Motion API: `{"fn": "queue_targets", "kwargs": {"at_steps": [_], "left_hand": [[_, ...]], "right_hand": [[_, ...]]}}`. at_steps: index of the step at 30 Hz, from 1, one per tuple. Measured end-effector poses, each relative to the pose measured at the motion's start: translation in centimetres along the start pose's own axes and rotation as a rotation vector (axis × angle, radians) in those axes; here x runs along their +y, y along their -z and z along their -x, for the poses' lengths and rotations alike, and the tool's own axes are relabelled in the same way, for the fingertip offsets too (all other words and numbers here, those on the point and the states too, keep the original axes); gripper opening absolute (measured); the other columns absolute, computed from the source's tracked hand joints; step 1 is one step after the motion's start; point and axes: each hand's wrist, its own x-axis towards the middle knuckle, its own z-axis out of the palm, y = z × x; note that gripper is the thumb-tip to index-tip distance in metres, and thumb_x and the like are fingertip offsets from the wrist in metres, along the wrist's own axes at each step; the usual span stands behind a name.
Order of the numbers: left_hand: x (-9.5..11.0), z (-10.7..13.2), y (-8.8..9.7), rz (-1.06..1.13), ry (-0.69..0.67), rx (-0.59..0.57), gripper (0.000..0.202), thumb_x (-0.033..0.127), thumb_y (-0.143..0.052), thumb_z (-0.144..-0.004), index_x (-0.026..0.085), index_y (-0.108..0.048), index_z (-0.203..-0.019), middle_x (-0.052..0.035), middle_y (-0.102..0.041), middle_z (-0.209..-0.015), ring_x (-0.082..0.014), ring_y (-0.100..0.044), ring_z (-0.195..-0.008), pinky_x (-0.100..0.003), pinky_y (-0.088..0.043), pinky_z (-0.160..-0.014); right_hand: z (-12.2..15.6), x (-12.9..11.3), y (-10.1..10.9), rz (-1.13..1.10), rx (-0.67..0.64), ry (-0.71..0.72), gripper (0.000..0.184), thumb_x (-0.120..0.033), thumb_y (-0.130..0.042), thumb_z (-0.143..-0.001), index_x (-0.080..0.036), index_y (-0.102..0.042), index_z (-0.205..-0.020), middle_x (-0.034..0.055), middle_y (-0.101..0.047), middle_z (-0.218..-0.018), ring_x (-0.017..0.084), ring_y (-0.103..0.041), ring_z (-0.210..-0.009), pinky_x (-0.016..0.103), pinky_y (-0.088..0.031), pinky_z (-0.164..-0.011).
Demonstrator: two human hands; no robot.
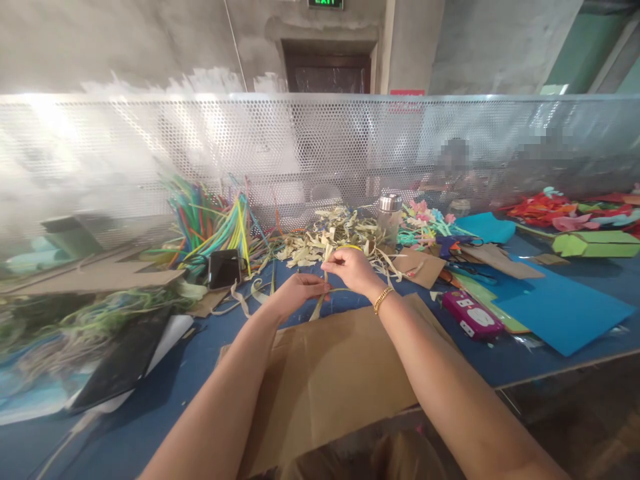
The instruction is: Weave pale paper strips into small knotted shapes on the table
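Both my hands meet over the blue table, just above a sheet of brown cardboard. My left hand is closed, pinching a thin pale green strip that hangs down toward the cardboard. My right hand, with a gold bracelet at the wrist, is closed on the upper end of the same strip, fingers curled. A heap of pale cut strips lies right behind my hands.
A bundle of coloured straws and a black phone lie at back left. A metal-lidded jar, a pink box, blue paper sheets, scissors and paper flowers sit to the right. A perforated metal screen closes the far edge.
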Motion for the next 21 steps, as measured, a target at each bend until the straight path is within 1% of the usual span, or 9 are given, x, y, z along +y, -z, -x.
{"fn": "queue_targets", "kwargs": {"at_steps": [4, 8, 10, 13, 14, 15, 16, 18, 21], "left_hand": [[0.2, 0.1, -0.1, -0.02, -0.026, -0.011, 0.026, 0.044, -0.068, -0.069, 0.019, -0.072, -0.066, -0.0076, -0.07, -0.072, -0.0194, -0.061, -0.071, -0.032, -0.047, -0.074], [0.0, 0.0, 0.0, 0.019, -0.003, 0.022, 0.027, 0.044, -0.072, -0.067, 0.017, -0.072, -0.069, -0.008, -0.071, -0.074, -0.0197, -0.062, -0.075, -0.032, -0.047, -0.075], [-0.4, -0.3, 0.2, 0.103, 0.022, 0.104, 0.03, 0.045, -0.074, -0.064, 0.016, -0.072, -0.073, -0.0091, -0.071, -0.078, -0.02, -0.063, -0.077, -0.032, -0.047, -0.076], [-0.9, -0.7, 0.5, 0.283, 0.049, 0.258, 0.035, 0.045, -0.075, -0.063, 0.016, -0.072, -0.082, -0.0095, -0.071, -0.086, -0.018, -0.063, -0.079, -0.029, -0.047, -0.072], [-1.0, -0.8, 0.7, 0.328, 0.038, 0.297, 0.035, 0.044, -0.076, -0.062, 0.016, -0.071, -0.083, -0.0086, -0.071, -0.087, -0.0168, -0.063, -0.078, -0.027, -0.046, -0.07], [-1.0, -0.9, 0.8, 0.357, 0.019, 0.327, 0.035, 0.041, -0.078, -0.06, 0.016, -0.07, -0.083, -0.0074, -0.07, -0.086, -0.0158, -0.063, -0.077, -0.025, -0.046, -0.067], [-1.0, -1.0, 0.8, 0.37, -0.006, 0.352, 0.034, 0.038, -0.079, -0.058, 0.016, -0.07, -0.081, -0.006, -0.069, -0.084, -0.0147, -0.062, -0.074, -0.024, -0.045, -0.064], [-0.9, -1.0, 0.9, 0.357, -0.053, 0.393, 0.032, 0.034, -0.082, -0.054, 0.016, -0.067, -0.075, -0.0027, -0.066, -0.075, -0.0124, -0.059, -0.067, -0.022, -0.042, -0.059], [-0.8, -1.1, 0.7, 0.312, -0.073, 0.426, 0.034, 0.036, -0.082, -0.052, 0.016, -0.064, -0.072, -0.0005, -0.063, -0.067, -0.0114, -0.056, -0.061, -0.022, -0.04, -0.055]], "right_hand": [[-0.1, -0.1, 0.0, 0.06, 0.09, 0.054, 0.018, -0.03, -0.064, -0.081, -0.017, -0.066, -0.068, 0.0009, -0.066, -0.073, 0.011, -0.057, -0.068, 0.023, -0.041, -0.069], [0.0, -0.3, 0.2, 0.102, 0.104, 0.096, 0.019, -0.032, -0.062, -0.083, -0.018, -0.068, -0.072, 0.0017, -0.066, -0.076, 0.012, -0.058, -0.072, 0.024, -0.041, -0.072], [0.1, -0.5, 0.6, 0.159, 0.175, 0.117, 0.018, -0.036, -0.062, -0.083, -0.02, -0.07, -0.083, 0.0037, -0.068, -0.086, 0.016, -0.059, -0.083, 0.028, -0.041, -0.081], [0.2, -1.0, 1.2, 0.265, 0.402, 0.12, 0.027, -0.039, -0.063, -0.082, -0.021, -0.067, -0.101, 0.008, -0.066, -0.104, 0.022, -0.054, -0.104, 0.035, -0.033, -0.095], [0.3, -1.1, 1.2, 0.28, 0.443, 0.105, 0.027, -0.04, -0.061, -0.083, -0.02, -0.066, -0.101, 0.0089, -0.066, -0.105, 0.023, -0.053, -0.105, 0.035, -0.032, -0.096], [0.4, -1.2, 1.2, 0.284, 0.446, 0.083, 0.025, -0.04, -0.059, -0.085, -0.02, -0.067, -0.097, 0.0092, -0.066, -0.101, 0.023, -0.054, -0.102, 0.035, -0.033, -0.095], [0.4, -1.3, 1.0, 0.279, 0.41, 0.061, 0.024, -0.041, -0.057, -0.086, -0.02, -0.067, -0.091, 0.0088, -0.067, -0.095, 0.022, -0.056, -0.096, 0.034, -0.035, -0.091], [0.6, -1.3, 0.2, 0.268, 0.268, 0.032, 0.027, -0.044, -0.056, -0.085, -0.02, -0.068, -0.08, 0.0069, -0.068, -0.084, 0.02, -0.058, -0.084, 0.032, -0.038, -0.082], [0.8, -1.2, -1.0, 0.273, 0.069, 0.02, 0.03, -0.049, -0.061, -0.08, -0.021, -0.07, -0.072, 0.0037, -0.069, -0.073, 0.017, -0.059, -0.072, 0.027, -0.037, -0.07]]}}
